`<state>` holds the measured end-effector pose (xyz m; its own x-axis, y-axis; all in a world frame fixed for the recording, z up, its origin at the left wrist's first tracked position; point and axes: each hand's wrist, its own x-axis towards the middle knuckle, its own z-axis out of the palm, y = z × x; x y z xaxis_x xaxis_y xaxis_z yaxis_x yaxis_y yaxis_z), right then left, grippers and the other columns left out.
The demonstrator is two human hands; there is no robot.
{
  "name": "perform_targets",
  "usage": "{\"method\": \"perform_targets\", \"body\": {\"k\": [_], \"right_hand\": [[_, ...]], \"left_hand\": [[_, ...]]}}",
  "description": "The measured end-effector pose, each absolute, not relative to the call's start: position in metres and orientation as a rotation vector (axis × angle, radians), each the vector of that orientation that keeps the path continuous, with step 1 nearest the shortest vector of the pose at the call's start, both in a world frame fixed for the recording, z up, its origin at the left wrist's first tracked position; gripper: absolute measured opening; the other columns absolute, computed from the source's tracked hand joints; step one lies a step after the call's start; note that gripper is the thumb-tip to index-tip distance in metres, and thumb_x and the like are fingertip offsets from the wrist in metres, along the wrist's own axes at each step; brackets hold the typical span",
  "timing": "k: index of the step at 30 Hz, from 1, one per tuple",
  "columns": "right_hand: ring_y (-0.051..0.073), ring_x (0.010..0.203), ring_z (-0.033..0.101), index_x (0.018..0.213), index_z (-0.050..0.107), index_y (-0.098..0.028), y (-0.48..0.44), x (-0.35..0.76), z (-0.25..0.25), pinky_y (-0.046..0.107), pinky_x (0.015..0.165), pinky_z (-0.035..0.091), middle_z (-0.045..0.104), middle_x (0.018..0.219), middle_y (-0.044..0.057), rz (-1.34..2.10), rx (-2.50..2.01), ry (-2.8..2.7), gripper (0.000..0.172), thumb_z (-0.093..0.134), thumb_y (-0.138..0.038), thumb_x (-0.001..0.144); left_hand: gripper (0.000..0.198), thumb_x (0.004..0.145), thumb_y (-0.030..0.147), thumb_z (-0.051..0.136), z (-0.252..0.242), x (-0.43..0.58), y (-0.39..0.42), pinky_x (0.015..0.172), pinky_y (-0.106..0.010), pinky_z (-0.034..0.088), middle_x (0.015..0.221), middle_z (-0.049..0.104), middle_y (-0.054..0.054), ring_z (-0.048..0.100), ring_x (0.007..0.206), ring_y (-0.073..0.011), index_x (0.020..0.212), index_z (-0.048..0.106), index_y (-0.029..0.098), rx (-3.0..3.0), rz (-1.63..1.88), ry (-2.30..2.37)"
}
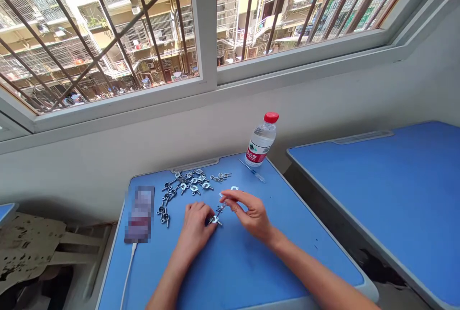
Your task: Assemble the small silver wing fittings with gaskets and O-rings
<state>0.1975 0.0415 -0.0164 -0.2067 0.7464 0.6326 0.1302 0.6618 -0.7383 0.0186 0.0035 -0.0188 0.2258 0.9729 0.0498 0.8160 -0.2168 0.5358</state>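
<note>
My left hand (196,226) rests on the blue desk (230,267) with its fingers curled around a small metal fastener (216,220). My right hand (247,212) is just to the right, fingertips pinched on the upper end of the same small metal part (223,204). A pile of several similar metal fasteners (187,185) lies just beyond the hands. One loose metal piece (235,188) sits alone near my right fingertips.
A water bottle with a red cap (261,140) stands at the desk's far right corner, a thin pen (252,171) beside it. A blurred phone (140,214) with a white cable (127,271) lies left. A second blue desk (388,190) stands to the right.
</note>
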Motion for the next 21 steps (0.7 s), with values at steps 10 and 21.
{"method": "perform_targets", "body": {"k": [10,21], "right_hand": [[0.016,0.063,0.068,0.102,0.071,-0.02,0.05,0.211,-0.005,0.027,0.058,0.059,0.075,0.081,0.004,0.63,-0.852,-1.511,0.017,0.059,-0.023,0.091],[0.015,0.061,0.067,0.103,0.07,-0.021,0.05,0.214,-0.002,0.028,0.06,0.06,0.075,0.082,0.004,0.557,-0.838,-1.555,0.017,0.057,-0.022,0.092]], "left_hand": [[0.008,0.083,0.017,0.057,-0.025,-0.025,0.019,0.067,-0.03,0.044,0.094,0.062,-0.003,0.06,0.075,-0.0197,0.089,0.06,0.021,1.883,0.704,2.063],[0.02,0.083,0.008,0.05,-0.044,-0.028,0.032,0.082,-0.038,0.055,0.1,0.061,-0.006,0.066,0.089,-0.0217,0.096,0.06,0.02,1.816,0.965,1.96]]}}
